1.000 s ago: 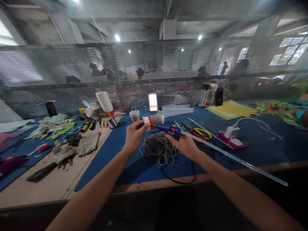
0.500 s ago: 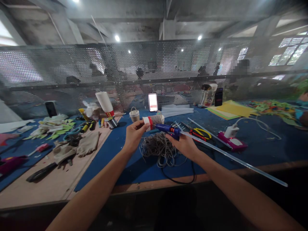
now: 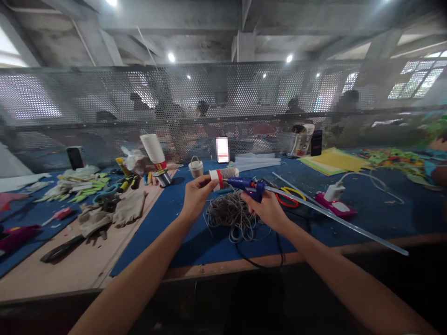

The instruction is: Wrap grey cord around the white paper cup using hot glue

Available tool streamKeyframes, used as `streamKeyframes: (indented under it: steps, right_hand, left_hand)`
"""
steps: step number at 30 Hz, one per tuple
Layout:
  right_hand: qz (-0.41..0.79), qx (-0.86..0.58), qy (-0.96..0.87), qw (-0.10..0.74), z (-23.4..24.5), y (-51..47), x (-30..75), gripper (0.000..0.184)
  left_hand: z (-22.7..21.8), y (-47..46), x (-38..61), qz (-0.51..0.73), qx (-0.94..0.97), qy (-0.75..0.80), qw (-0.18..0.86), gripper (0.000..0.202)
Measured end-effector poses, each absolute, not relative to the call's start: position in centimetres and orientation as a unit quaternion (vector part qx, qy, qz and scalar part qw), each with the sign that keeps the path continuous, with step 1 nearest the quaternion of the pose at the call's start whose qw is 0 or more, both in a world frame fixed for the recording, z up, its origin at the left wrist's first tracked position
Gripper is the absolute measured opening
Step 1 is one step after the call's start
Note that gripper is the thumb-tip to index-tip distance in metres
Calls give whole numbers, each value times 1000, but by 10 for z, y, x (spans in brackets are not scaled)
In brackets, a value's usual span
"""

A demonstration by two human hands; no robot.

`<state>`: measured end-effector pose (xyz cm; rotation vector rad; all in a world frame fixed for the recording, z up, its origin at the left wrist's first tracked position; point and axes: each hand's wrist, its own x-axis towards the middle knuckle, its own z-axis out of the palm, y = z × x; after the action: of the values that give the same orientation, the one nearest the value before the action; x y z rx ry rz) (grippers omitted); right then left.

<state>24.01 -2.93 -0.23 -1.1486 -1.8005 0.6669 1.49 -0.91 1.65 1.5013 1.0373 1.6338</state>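
Note:
My left hand (image 3: 196,196) is closed round one end of a white paper cup (image 3: 215,178) with a red band, tipped on its side. Grey cord is wound round the cup's far part. In my right hand (image 3: 271,210) is a blue hot glue gun (image 3: 245,184), its nozzle close to the cup where cord and red band meet; I cannot tell if it touches. From the gun's back sticks a long clear glue stick (image 3: 337,216), slanting down to the right. A loose heap of grey cord (image 3: 230,215) lies on the blue mat below both hands.
Behind the cup stand a small lidded cup (image 3: 196,167) and a lit phone (image 3: 222,150). Pliers with red and yellow handles (image 3: 295,195) and a magenta power strip (image 3: 337,207) lie right. Stacked paper cups (image 3: 152,150) and gloves (image 3: 128,208) are left. A perforated screen closes the back.
The glue gun has turned slightly and shifted a little to the right. The far end of its glue stick has risen and moved left. Both hands keep their hold.

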Motion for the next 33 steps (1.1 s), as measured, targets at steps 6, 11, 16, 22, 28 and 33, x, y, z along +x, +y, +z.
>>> streamKeyframes:
  steps: [6, 11, 16, 22, 28, 33]
  right_hand:
    - [334, -461, -687, 452, 0, -38, 241, 45]
    - [397, -450, -657, 457, 3, -47, 248, 50]
    - [474, -421, -574, 519, 8, -55, 257, 40]
    - [603, -428, -360, 569, 12, -52, 288, 16]
    - [589, -532, -353, 495, 9, -36, 321, 18]
    - [528, -623, -448, 364, 7, -22, 335, 34]
  left_hand:
    - [15, -8, 15, 633, 562, 387, 365, 33]
    - [13, -6, 14, 637, 547, 379, 388, 36]
    - [14, -4, 15, 648, 521, 378, 407, 36]
    - [15, -3, 16, 655, 502, 380, 418, 35]
    - [15, -4, 16, 654, 500, 376, 425, 33]
    - [16, -5, 16, 650, 501, 380, 426, 32]
